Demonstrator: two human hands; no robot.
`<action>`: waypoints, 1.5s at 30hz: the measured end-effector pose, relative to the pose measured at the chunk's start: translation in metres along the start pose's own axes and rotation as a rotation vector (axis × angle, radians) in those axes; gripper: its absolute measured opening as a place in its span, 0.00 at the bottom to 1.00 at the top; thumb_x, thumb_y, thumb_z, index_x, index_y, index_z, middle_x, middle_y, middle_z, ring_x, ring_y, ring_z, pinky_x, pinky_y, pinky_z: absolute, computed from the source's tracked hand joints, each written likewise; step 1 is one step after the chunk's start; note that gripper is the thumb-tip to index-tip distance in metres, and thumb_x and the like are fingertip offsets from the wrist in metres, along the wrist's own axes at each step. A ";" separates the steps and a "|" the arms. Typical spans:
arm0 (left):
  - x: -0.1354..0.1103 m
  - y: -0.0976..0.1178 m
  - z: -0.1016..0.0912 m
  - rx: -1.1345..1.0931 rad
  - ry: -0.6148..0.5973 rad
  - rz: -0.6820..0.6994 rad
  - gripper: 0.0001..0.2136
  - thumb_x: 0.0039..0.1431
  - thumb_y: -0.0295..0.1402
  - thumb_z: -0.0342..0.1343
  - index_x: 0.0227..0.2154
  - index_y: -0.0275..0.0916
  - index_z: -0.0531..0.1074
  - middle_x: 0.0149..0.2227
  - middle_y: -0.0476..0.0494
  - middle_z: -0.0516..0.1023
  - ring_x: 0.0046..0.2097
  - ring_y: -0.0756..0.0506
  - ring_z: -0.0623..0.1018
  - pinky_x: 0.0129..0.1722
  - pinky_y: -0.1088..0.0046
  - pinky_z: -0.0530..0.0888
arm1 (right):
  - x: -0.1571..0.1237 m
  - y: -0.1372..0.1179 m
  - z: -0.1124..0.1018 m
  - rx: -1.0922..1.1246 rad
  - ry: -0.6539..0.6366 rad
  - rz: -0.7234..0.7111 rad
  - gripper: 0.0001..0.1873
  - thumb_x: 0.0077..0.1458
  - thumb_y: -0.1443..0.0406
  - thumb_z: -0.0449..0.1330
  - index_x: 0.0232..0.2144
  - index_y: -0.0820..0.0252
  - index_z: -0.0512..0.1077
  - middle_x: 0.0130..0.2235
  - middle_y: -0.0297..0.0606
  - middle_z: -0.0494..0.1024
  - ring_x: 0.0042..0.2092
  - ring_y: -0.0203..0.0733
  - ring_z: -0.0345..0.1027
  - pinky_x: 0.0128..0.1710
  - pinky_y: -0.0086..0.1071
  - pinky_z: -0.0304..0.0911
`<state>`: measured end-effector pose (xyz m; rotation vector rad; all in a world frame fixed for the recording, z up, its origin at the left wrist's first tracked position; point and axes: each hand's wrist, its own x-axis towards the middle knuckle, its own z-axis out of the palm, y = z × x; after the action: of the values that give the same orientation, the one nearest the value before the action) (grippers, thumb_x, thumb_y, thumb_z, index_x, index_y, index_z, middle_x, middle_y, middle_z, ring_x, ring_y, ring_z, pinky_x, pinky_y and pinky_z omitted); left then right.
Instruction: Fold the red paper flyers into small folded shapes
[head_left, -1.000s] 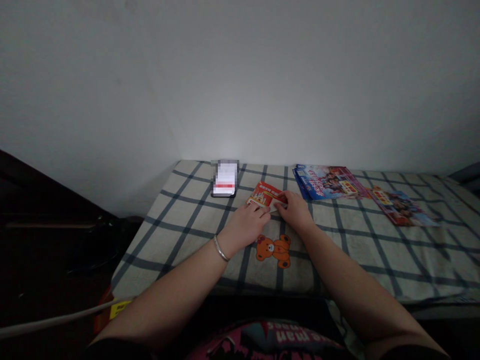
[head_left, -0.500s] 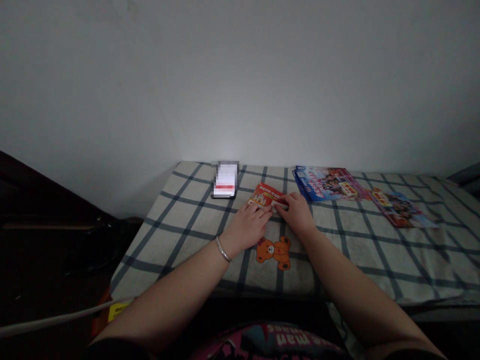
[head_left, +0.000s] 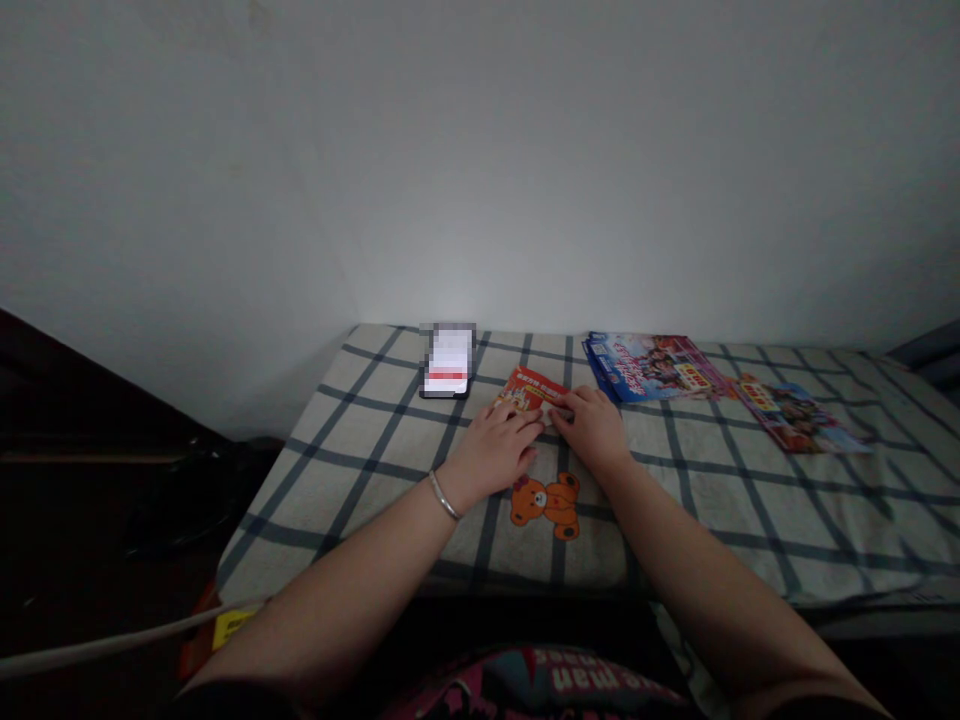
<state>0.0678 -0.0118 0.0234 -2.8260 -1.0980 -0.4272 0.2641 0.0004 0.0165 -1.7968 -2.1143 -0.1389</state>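
Observation:
A red printed flyer (head_left: 541, 382) lies on the checked cloth, its near part folded up to show a pale underside. My left hand (head_left: 501, 443) rests on its left side with the fingers laid out over the paper. At the right edge, my right hand (head_left: 592, 425) pinches the folded paper between thumb and fingers. The fingertips of both hands almost meet at the fold, and they hide much of the flyer's lower half.
A lit phone (head_left: 448, 362) lies to the left near the wall. On the right are a stack of blue-and-pink flyers (head_left: 652, 365) and another overlapping flyer (head_left: 799, 415). A bear print (head_left: 546, 505) marks the checked cloth (head_left: 360, 420). A pale cord (head_left: 135, 637) crosses lower left.
My left thumb has drawn slightly back from the fold, and the right fingertips have shifted a little along the flyer's edge. Otherwise both hands stay in about the same place.

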 end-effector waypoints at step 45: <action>-0.002 0.003 0.005 -0.017 0.061 0.000 0.15 0.65 0.36 0.49 0.52 0.40 0.70 0.58 0.43 0.71 0.61 0.39 0.66 0.59 0.55 0.61 | -0.026 -0.006 -0.028 -0.114 -0.133 -0.192 0.15 0.55 0.68 0.56 0.42 0.51 0.78 0.50 0.38 0.77 0.49 0.50 0.67 0.49 0.42 0.60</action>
<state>0.0699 -0.0145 0.0187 -2.8068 -1.0877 -0.5218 0.2675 -0.0333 0.0351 -1.7043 -2.4173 -0.1975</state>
